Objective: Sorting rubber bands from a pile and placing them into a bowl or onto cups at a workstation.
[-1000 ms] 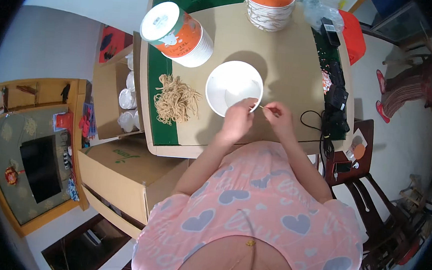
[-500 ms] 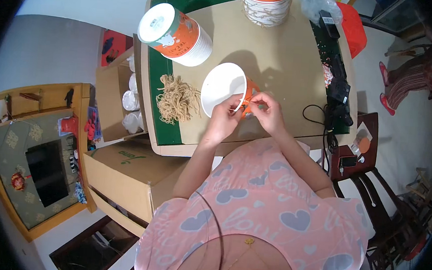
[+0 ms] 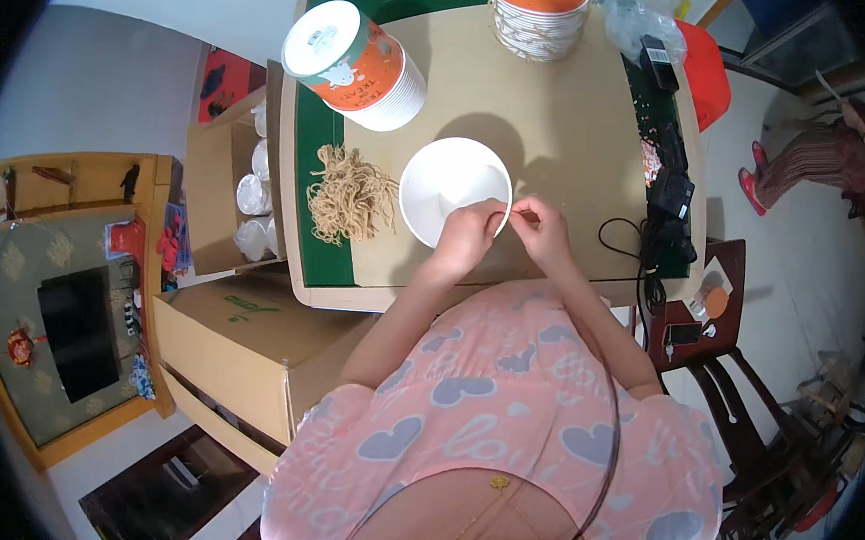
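Note:
A white-lined paper bucket (image 3: pixel 437 175) is tipped so that its mouth faces up toward me. My left hand (image 3: pixel 470 236) grips its near right rim, fingers closed over the edge with some inside. Just right of that rim my right hand (image 3: pixel 545 240) is closed in a pinch; what lies between its fingertips is too small to make out. Left of the bucket lies a loose pile of tan strings (image 3: pixel 345 199). Beyond the pile stands an upside-down stack of orange printed paper buckets (image 3: pixel 366 75). Another stack (image 3: pixel 537 32) at the far edge has strings around its rims.
Black adapters and cables (image 3: pixel 671 191) line the table's right edge. A clear plastic bag (image 3: pixel 631 18) and a red container (image 3: pixel 700 73) are at the far right. Cardboard boxes (image 3: pixel 248 332) stand left of the table, a dark chair (image 3: pixel 694 328) to the right. Another person (image 3: pixel 822 157) is at far right.
The bucket has turned so its mouth faces up more and its orange side is hidden. My hands have moved slightly closer together at its rim.

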### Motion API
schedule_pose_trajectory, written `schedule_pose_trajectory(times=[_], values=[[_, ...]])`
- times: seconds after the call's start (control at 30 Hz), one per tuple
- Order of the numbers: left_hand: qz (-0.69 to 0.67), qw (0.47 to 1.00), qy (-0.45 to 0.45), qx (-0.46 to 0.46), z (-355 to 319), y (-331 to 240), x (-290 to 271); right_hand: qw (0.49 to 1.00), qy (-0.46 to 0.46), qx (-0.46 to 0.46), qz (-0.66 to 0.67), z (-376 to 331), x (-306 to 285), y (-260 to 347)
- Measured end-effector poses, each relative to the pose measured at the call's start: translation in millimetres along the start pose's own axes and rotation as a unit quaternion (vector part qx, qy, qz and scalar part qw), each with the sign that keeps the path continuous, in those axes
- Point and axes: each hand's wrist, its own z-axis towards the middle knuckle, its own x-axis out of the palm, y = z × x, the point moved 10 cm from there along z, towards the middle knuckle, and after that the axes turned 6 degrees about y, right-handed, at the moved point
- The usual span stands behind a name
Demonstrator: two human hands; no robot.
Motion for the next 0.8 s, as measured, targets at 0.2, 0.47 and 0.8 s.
schedule_pose_trajectory(times=[0.2, 0.47, 0.8], values=[[-0.002, 0.998, -0.041, -0.042, -0.1, 18.3, 0.2, 0.995, 0.037, 0.093, -0.007, -4.8, 0.2, -13.9], [-0.118, 0.987, -0.011, -0.113, -11.7, 33.7, -12.4, 0.986, 0.051, 0.124, 0.101, -12.2, 16.4, 36.2], [-0.228, 0.97, -0.046, -0.075, -15.0, 33.3, -10.7, 0.983, 0.039, 0.015, -0.178, 0.8, 26.8, 53.4]])
